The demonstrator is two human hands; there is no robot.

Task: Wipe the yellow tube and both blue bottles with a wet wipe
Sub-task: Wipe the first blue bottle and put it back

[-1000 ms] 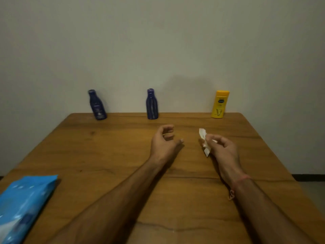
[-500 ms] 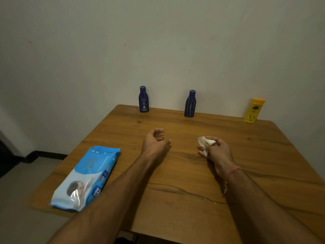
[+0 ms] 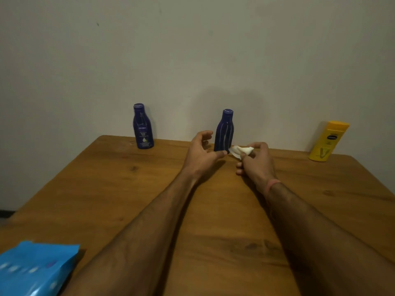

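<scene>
Both forearms extend forward over the wooden table (image 3: 132, 189), converging toward the centre of its far edge.

Left hand (image 3: 202, 153): held palm inward, fingers loosely curled in a wide C-shape, thumb extended toward the base of the middle blue bottle (image 3: 224, 130). It holds nothing. Whether the thumb touches the bottle cannot be determined.

Right hand (image 3: 256, 160): fingers curled, pinching a crumpled white wet wipe (image 3: 241, 151) between thumb and fingertips. The wipe projects to the left, just beside the lower part of the middle blue bottle. A pink band (image 3: 271, 184) encircles the wrist.

Task items: the middle blue bottle stands upright at the far edge against the wall, directly beyond the hands. The left blue bottle (image 3: 142, 127), labelled NIVEA, stands upright at the far left. The yellow tube (image 3: 328, 142) stands on its cap at the far right, well apart from both hands. A blue wipe pack (image 3: 36, 272) lies at the near left corner.

Change from 0.5 s ago: both hands have advanced from mid-table to the middle bottle; the left hand has opened wider. The wipe pack now shows only in part.
</scene>
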